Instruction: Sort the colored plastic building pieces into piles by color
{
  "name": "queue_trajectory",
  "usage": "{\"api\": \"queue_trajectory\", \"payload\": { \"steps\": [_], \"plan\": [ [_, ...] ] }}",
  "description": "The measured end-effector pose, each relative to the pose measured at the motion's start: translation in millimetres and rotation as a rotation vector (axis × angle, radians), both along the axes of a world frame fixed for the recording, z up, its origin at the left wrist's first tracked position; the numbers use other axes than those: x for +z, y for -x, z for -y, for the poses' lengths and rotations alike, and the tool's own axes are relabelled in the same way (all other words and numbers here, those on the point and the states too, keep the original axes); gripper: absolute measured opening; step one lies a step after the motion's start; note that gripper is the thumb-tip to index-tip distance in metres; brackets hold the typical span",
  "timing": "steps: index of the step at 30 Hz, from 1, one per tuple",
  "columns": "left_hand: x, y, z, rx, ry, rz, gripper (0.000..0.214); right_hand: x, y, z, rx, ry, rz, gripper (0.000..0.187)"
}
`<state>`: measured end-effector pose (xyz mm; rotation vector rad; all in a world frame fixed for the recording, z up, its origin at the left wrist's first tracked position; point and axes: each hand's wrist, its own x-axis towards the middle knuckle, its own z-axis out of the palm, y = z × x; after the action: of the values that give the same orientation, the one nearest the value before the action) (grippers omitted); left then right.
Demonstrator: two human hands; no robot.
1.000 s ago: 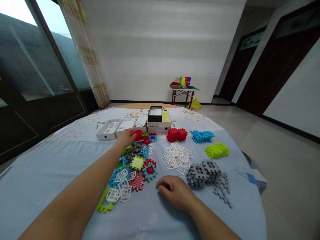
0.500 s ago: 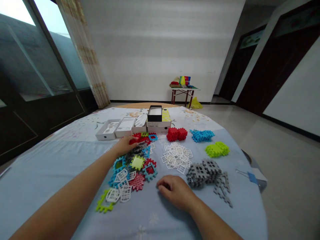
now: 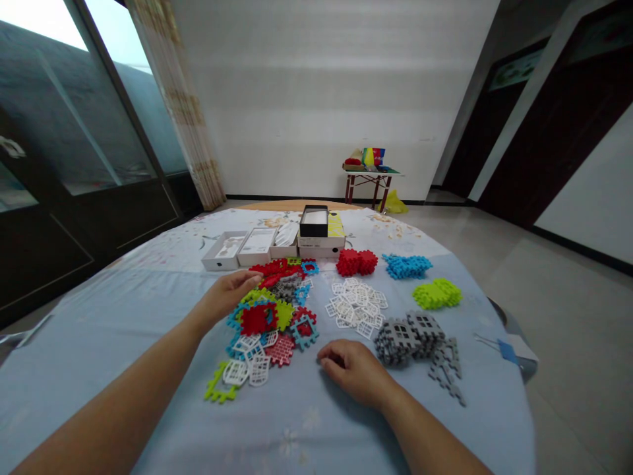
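My left hand is over the left edge of a mixed pile of plastic building panels, with fingers stretched toward the red panels. Its fingertips are at a red piece; I see no clear grip. Just below, a red panel lies across lime and blue pieces. Grey panels and white lattice panels are also in this pile. My right hand rests on the tablecloth with curled fingers and nothing visible in them, left of the grey panel stack.
Sorted groups stand to the right: white lattices, red, blue and lime panels. Loose grey triangular pieces lie near the right edge. Several open boxes line the back of the round table.
My left hand has drawn back left from the pile. A red panel and lime pieces now cover the spot where a pale lime square lay. The view has shifted slightly; my right hand stays resting.
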<state>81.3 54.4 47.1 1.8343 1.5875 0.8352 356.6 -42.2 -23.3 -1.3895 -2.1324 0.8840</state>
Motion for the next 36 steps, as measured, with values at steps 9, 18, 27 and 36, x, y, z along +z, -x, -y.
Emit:
{"api": "queue_trajectory", "payload": {
  "steps": [9,18,27,36],
  "plan": [
    [-18.0,15,22,-0.043,-0.076,-0.319,0.058,0.0,1,0,0.009,-0.022,-0.006,0.024],
    [-21.5,19,34,-0.146,-0.076,-0.540,0.053,2.2,0,0,0.006,-0.018,0.004,0.023],
    [4.2,-15,28,-0.079,-0.151,-0.269,0.028,0.8,0,0,0.002,-0.008,-0.010,0.024],
    [1.7,-65,-1,-0.144,-0.483,-0.464,0.014,0.4,0,-1,0.004,-0.042,-0.019,0.024]
  ]
}}
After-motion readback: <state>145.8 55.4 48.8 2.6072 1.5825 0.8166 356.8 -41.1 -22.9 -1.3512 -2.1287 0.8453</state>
